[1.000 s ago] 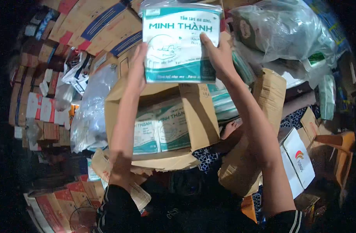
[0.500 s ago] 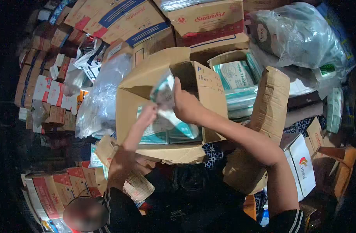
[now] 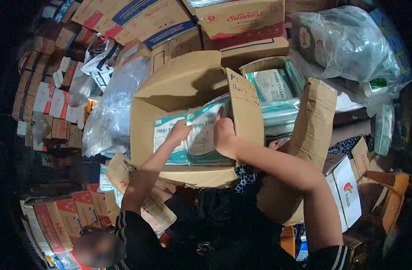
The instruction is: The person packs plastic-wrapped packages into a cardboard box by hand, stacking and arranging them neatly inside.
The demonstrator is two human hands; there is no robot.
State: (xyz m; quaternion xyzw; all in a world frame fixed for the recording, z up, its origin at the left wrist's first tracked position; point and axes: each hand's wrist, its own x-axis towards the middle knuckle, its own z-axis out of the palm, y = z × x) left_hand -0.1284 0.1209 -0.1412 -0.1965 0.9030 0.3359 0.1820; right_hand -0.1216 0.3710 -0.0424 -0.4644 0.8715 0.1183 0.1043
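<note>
In front of me an open cardboard box (image 3: 158, 92) holds flat green-and-white plastic packs printed "MINH THÀNH". A left pack (image 3: 176, 157) and a right pack (image 3: 203, 146) lie side by side in it, label up. My left hand (image 3: 181, 131) is closed at the seam between them, fingers at the right pack's left edge. At that pack's other edge, my right hand (image 3: 225, 135) is curled, its index finger stretched along the top. The packs' contents cannot be made out.
Right of the box, another carton holds more packs (image 3: 271, 85). A torn cardboard flap (image 3: 314, 121) stands beside it. A bulging clear plastic bag (image 3: 350, 40) lies at upper right, plastic wrapping (image 3: 118, 105) at left. Sunnest cartons (image 3: 242, 20) rise behind. Another person's head (image 3: 99, 249) shows at lower left.
The pack that was tilted up and bent between my hands now lies flat at the right inside the box. Both hands have come down with it; the right moved lower.
</note>
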